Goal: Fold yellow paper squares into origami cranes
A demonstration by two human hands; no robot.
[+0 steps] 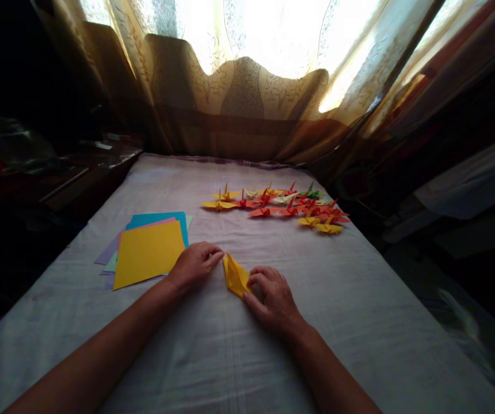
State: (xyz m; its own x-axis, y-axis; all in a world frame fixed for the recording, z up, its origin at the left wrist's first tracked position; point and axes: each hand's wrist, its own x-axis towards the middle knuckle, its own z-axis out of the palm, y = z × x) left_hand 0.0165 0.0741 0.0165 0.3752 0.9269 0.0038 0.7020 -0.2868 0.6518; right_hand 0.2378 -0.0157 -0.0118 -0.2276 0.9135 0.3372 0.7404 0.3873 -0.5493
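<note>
A partly folded piece of yellow origami paper (235,277) lies on the cloth in front of me, its layers standing a little apart. My left hand (198,263) is closed, with thumb and fingertips pinched together at the paper's upper left tip. On the other side, my right hand (275,299) grips the paper's lower right edge between thumb and fingers. Close by my left hand is a stack of square paper sheets (148,253), yellow on top, with blue, pink, green and purple edges showing beneath.
Several finished paper cranes (290,210) in red, yellow, green and pale colours stand grouped at the far right of the table (213,356), which a pale cloth covers. Behind it hangs a patterned curtain (247,92). Dark furniture and clutter (49,161) border the left side.
</note>
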